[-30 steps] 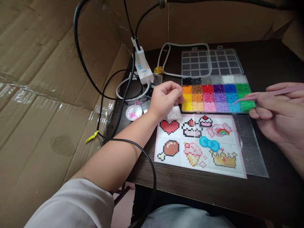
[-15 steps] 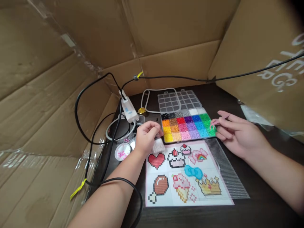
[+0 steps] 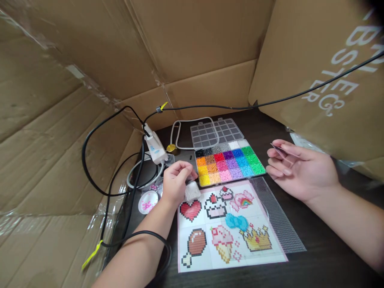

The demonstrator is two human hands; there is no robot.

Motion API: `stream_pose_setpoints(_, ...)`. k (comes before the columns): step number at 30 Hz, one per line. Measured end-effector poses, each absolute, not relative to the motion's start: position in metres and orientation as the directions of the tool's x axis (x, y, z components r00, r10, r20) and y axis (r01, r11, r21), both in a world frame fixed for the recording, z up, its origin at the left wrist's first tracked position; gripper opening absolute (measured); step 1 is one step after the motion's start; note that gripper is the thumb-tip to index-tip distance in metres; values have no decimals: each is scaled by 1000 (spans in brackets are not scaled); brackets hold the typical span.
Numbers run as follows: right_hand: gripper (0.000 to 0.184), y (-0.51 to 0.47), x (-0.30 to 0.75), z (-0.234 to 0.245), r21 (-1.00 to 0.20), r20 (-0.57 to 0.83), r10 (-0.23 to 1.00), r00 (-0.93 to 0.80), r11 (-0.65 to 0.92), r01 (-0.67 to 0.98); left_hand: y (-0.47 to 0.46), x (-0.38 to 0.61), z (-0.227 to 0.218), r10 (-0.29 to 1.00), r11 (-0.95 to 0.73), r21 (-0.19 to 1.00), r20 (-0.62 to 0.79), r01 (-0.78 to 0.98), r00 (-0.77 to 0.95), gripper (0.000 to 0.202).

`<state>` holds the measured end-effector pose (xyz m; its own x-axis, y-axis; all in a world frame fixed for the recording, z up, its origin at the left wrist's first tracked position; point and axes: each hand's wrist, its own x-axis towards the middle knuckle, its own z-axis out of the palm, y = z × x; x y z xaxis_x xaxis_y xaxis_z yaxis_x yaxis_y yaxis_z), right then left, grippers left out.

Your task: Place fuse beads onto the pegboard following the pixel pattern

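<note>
My right hand (image 3: 309,172), at the right of the bead case, holds pink tweezers (image 3: 283,153) between thumb and fingers. Their tips point left, away from any beads. My left hand (image 3: 178,182) is closed in a pinch just left of the case; what its fingertips hold is hidden. Close beside it lies a small clear box (image 3: 192,192) of whitish beads. The open bead case (image 3: 229,162) has many compartments of coloured beads. In front of it lies a pattern sheet (image 3: 192,232) with pixel pictures, and a blue bow-shaped bead piece (image 3: 237,222) rests on it.
A clear pegboard (image 3: 279,220) lies partly under the sheet's right side. A white dish (image 3: 148,202) of pink beads stands left of my left forearm. A power strip (image 3: 154,147) and looping black cables (image 3: 87,160) occupy the left. Cardboard walls (image 3: 210,88) surround the table.
The view has shifted, so the table things appear farther left and slightly lower. The tweezers have turned in my right hand. My left hand stays pinched beside the small box.
</note>
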<state>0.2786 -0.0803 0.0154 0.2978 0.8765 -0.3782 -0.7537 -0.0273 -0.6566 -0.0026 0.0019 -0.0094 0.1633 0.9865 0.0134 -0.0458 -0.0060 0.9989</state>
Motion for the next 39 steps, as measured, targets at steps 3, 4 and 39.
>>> stream_pose_setpoints(3,16,-80,280,14,-628,-360,902,238,-46,-777,2,-2,-9,986,-12,999,20,-47,168,12)
stream_pose_setpoints(4,22,-80,281,12,-622,-339,917,210,-51,-781,2,-2,-9,986,-10,999,18,-49,167,13)
stream_pose_setpoints(39,50,-84,271,9,-748,-268,956,121,-127,-652,3,0,-7,988,10,998,-1,-56,157,13)
